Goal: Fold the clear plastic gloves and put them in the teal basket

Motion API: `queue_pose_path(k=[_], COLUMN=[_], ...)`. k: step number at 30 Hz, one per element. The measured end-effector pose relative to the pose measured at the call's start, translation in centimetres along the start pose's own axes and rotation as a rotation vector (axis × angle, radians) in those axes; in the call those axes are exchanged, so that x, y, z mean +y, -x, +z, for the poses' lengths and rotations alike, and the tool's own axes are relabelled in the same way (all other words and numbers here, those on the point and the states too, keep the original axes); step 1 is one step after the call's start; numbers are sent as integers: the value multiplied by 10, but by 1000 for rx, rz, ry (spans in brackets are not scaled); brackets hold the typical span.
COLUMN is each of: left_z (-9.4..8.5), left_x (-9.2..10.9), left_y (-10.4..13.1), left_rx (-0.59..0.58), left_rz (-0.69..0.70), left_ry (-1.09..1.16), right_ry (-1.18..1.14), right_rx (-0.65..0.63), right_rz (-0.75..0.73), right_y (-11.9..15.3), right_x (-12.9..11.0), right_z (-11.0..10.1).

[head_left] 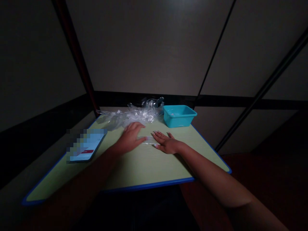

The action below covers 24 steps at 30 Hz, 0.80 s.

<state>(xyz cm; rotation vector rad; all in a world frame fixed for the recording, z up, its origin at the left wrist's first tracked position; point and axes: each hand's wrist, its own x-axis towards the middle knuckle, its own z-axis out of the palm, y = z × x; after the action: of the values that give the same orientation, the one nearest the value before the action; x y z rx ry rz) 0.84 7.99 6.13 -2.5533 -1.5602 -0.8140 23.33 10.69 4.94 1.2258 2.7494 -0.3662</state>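
A small piece of clear plastic point(147, 141), perhaps a flat bag, lies on the table between my two hands. My right hand point(166, 142) rests flat on its right part, fingers spread. At its left end is my left hand point(131, 136), thumb stretched out beside the plastic and fingers apart, grasping nothing that I can see. Just beyond my left hand spreads a crumpled heap of clear plastic bags point(144, 114). A turquoise plastic basket point(179, 121) stands behind my right hand; something small and pale shows inside it, too small to name.
The light green table point(144, 170) has a blue edge. On its left side lies a booklet or magazine point(90, 149), partly blurred out. Wall panels point(149, 48) rise right behind the table, and the room is dim.
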Motion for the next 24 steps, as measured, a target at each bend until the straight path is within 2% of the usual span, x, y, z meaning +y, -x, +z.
queue_pose_path(k=[2,4,6,9,18,24], left_z=[15,28,37,42,44,46], left_x=[27,45,53,53,50,38], left_y=[5,9,11,11,11,13], left_rx=[-112,-233,-341,-429,-463,-448], left_rz=[186,277,268,199,35,-71], left_ry=[6,11,-11,-49,-66,-55], right_ry=[-1,4,11,-5,19,54], right_rx=[7,6,0,12,-7,-5], right_rz=[-2,-12,-25,-20,12,4], right_y=[0,-1,-1,-1,-4,-4], right_x=[0,0,1,0,-1,1], right_z=[1,2,3,3,3,4])
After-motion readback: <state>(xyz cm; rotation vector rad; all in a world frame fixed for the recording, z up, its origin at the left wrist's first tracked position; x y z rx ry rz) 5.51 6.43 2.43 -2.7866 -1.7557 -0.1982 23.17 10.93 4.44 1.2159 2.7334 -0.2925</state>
